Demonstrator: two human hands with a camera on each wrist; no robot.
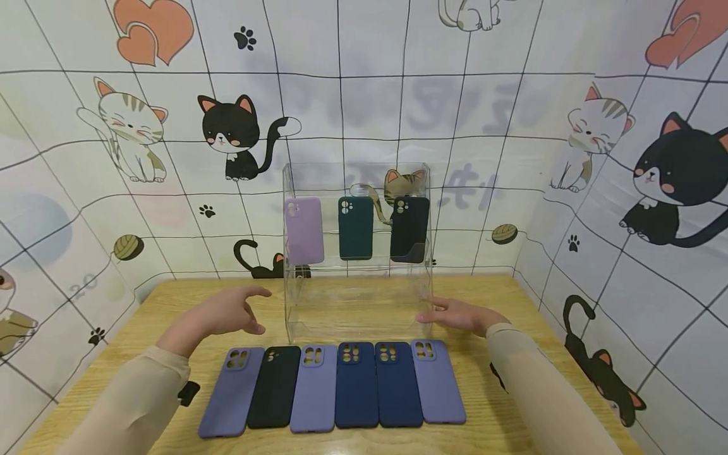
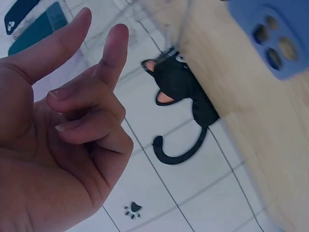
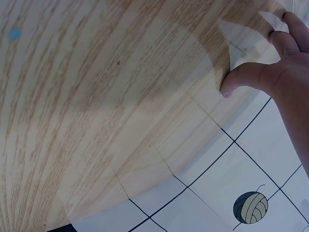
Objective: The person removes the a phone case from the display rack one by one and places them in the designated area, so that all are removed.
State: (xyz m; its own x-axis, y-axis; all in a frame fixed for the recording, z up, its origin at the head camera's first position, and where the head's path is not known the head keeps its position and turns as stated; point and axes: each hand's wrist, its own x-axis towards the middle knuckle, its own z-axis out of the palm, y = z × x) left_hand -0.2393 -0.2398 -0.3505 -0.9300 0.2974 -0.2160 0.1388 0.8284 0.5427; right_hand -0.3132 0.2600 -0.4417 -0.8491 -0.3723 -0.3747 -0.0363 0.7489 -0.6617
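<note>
A clear acrylic display rack [image 1: 358,303] stands on the table. On its upper tier are a lilac phone case [image 1: 304,231], a dark green phone case [image 1: 356,229] and a black phone case [image 1: 410,229]. My right hand [image 1: 457,315] grips the rack's lower right side, thumb and fingers spread apart in the right wrist view. My left hand [image 1: 227,313] hovers left of the rack and holds nothing. Its index finger reaches out while the other fingers curl loosely in the left wrist view.
In front of the rack lies a row of several phone cases: a purple case [image 1: 232,395] at the left end, a black case [image 1: 275,388], then lavender and navy blue [image 1: 357,388] ones. A white cloth with printed cats [image 1: 341,107] surrounds the wooden table [image 1: 489,379].
</note>
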